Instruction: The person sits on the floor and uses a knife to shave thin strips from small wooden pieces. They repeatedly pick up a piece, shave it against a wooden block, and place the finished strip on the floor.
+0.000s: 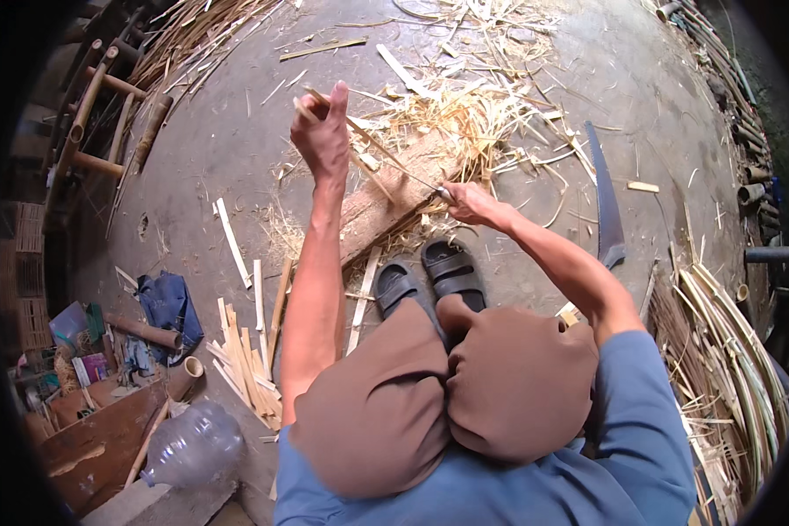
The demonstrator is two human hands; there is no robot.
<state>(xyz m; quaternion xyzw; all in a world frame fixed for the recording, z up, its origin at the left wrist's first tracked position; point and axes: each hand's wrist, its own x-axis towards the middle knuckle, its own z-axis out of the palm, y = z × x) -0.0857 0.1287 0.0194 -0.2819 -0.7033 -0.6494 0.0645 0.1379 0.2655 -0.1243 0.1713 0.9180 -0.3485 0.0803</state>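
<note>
My left hand [321,140] is raised over the floor, its fingers closed round thin bamboo strips [373,142]. One strip slants down toward my right hand; another hangs lower and ends over the wooden block. My right hand [472,204] grips a knife [447,195] by its handle, close to the lower end of the longer strip. Most of the blade cannot be made out. Beneath both hands lies a long wooden block [381,210], with curly pale shavings [473,114] heaped at its far end.
A saw [605,197] lies right of the block. Bundled bamboo strips [728,342] are at the right, and short cut strips [245,359] at the left. A clear plastic bottle [197,443] stands lower left, near a bamboo frame [83,123] farther up. My sandalled feet [451,272] are close to the block.
</note>
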